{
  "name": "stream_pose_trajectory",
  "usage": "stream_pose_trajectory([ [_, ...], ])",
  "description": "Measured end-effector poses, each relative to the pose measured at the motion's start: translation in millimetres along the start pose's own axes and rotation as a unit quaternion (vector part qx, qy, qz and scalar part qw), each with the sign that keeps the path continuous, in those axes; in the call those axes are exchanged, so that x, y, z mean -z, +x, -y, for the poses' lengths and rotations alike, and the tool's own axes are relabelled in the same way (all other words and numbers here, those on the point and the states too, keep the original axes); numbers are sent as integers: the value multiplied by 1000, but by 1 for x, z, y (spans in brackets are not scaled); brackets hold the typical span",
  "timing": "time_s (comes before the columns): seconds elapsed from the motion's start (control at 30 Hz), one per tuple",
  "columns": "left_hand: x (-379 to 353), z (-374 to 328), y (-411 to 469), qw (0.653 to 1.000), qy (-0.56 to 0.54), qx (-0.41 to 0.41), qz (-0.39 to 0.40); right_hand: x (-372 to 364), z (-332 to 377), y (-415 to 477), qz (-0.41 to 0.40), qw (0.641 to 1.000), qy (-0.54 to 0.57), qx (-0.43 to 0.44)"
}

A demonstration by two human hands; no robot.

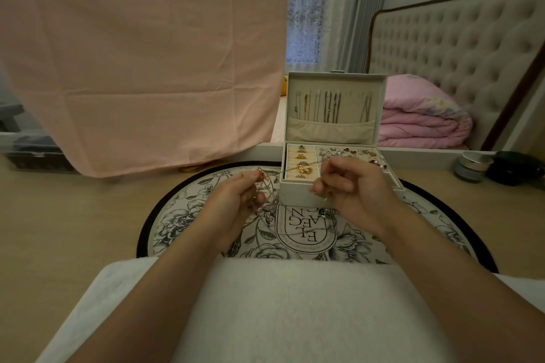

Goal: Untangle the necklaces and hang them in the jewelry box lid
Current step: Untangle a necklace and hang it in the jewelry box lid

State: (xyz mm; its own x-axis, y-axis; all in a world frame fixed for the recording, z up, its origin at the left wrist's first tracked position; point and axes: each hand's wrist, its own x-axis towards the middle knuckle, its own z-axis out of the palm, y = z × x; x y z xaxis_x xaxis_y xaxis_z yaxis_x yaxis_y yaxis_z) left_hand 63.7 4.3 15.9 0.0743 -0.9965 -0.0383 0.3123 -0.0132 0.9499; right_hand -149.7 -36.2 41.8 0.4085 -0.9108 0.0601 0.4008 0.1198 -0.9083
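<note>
- Left hand [236, 200]: fingers curled; fingertips pinch a gold charm [262, 175] at one end of a fine chain.
- Right hand [351, 188]: fingers curled, pinching the same chain further along; the exact pinch point is too small to see.
- Chain [295, 169]: drawn nearly taut between the two hands. Its long axis runs left to right, crossing above the front ring rows of the jewelry box [298, 196].
- Tangle [326, 216]: dark and silver strands on the floral mat [177, 215], just beneath the right hand. I cannot tell whether the held chain is free of it.
- Lid [336, 77]: stands upright behind the tray, straight ahead of both hands and beyond them. Hung necklaces [330, 109] drop vertically into its pocket.
- Open stretch of the hook row: right of centre, so the right hand seems nearer.
- Judgement: the chain lies crosswise to the hanging direction, so one end must go up and forward.
</note>
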Motion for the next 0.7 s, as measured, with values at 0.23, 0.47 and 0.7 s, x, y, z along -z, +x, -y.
stream_pose_trajectory([
  [0.23, 3, 1, 4, 995, 12, -38, -94, 18, 5, 1, 40, 981, -191, -15],
  [0.47, -2, 1, 6, 988, -96, -50, -109, 11, 3, 4, 17, 986, -166, 14],
  [0.7, 5, 0, 4, 988, 42, -41, -145, 10, 5, 4, -5, 997, 72, -2],
])
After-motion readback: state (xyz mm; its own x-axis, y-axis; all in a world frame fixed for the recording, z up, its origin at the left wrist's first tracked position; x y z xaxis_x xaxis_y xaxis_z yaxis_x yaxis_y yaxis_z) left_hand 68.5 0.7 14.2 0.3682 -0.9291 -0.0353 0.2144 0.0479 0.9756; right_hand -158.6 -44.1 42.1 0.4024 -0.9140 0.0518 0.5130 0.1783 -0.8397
